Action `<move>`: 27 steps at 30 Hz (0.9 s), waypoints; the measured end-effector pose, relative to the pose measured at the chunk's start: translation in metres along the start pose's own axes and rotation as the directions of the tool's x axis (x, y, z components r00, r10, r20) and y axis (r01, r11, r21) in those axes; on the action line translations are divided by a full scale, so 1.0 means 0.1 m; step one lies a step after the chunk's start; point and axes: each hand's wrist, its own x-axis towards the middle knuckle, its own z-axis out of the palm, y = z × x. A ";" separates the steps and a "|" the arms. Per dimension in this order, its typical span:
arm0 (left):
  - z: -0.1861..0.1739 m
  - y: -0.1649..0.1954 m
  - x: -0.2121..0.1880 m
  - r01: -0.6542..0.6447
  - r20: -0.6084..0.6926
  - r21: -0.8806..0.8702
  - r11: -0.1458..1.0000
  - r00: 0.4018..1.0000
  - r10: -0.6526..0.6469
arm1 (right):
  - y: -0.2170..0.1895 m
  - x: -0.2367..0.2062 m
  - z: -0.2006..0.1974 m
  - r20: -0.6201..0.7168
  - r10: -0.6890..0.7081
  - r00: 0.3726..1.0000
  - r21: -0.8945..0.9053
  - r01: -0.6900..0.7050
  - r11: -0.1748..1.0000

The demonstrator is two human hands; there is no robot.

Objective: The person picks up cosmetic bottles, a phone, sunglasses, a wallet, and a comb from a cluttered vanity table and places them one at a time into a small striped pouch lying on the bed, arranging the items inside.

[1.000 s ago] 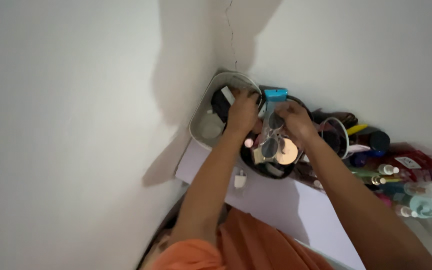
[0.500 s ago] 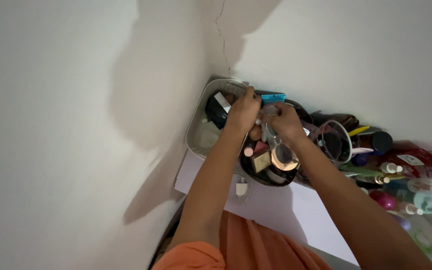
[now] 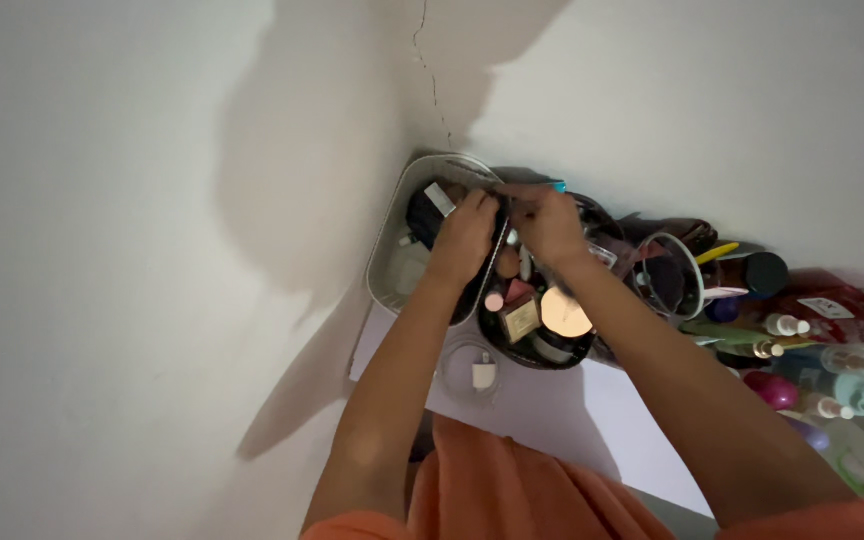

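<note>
White walls meet in a corner above a pale shelf [image 3: 552, 410]. At frame centre, 2 hands, left [image 3: 464, 238] and right [image 3: 549, 222], pinch the rim of a black pouch [image 3: 537, 318] of cosmetics; a grey tub [image 3: 399, 262] sits just left, jars and bottles [image 3: 787, 325] right.

A single head-worn camera looks steeply down past the wearer's own forearms, which run from the bottom edge up to the frame's centre. The view faces a room corner: white walls fill the left half and the upper right, and their joint runs down from the top centre. The picture is tilted, so the pale shelf [image 3: 552, 420] slopes from centre left down to lower right. Left hand [image 3: 464, 238] and right hand [image 3: 550, 222] meet just above centre, at arm's length. No second view shares the scene.
</note>
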 end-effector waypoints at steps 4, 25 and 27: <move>-0.03 -0.01 -0.06 -0.022 -0.041 -0.073 0.997 0.999 0.019 | 0.04 0.08 0.14 0.112 -0.085 0.990 -0.210 0.108 0.972; -0.75 0.37 -1.10 -0.013 0.219 0.065 0.998 0.976 -0.002 | 0.10 0.22 0.28 0.218 -0.042 0.975 -0.457 0.140 0.879; -0.80 0.45 -1.20 0.022 0.218 0.054 0.998 0.975 -0.033 | 0.08 0.23 0.30 0.217 -0.039 0.975 -0.470 0.140 0.871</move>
